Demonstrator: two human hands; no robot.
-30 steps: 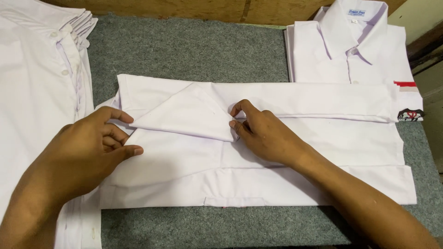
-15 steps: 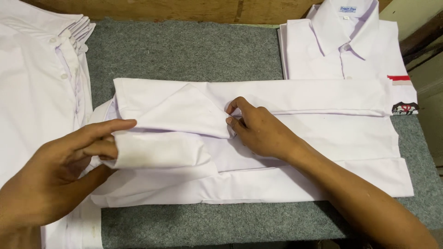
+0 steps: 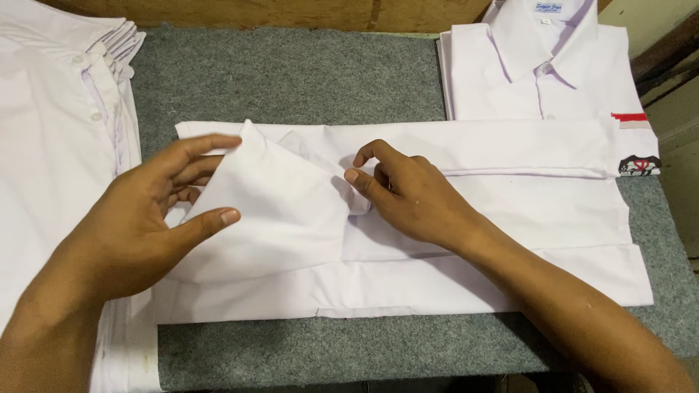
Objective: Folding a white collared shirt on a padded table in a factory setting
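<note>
A white shirt lies face down and partly folded across the grey felt mat. Its left sleeve is lifted and turned over the body. My left hand grips that sleeve's outer edge between thumb and fingers. My right hand rests on the shirt's middle and pinches the sleeve fabric at the fold with thumb and forefinger.
A stack of white shirts lies at the left, buttons showing. A folded white shirt with collar up sits at the back right, a red and black sleeve patch beside it. A wooden edge runs along the back.
My left hand has picked up the left sleeve and swung it rightward over the shirt body. My right hand stayed at the fold, its fingers now pinching.
</note>
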